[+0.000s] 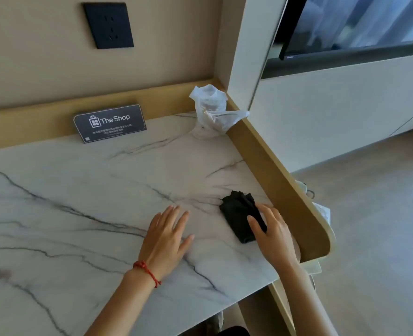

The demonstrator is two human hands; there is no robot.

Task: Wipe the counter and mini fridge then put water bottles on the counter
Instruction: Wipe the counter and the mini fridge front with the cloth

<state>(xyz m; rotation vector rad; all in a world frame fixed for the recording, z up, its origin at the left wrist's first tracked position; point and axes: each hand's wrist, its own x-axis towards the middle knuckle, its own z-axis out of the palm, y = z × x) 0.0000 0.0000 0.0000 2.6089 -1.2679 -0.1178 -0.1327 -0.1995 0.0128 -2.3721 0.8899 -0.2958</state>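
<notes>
Your right hand lies flat with fingers spread on the black cloth, pressing it to the marble counter just beside the wooden side rail; your left hand rests open, palm down, holding nothing. You seem to be wiping the counter; next, sweep leftward. No water bottles in view.

Cloth on counter, R edge; sign behind.

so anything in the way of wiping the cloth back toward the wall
The right hand rests on the cloth. The marble ahead is bare until the back: a crumpled plastic bag in the right corner and a sign against the wall.
</notes>
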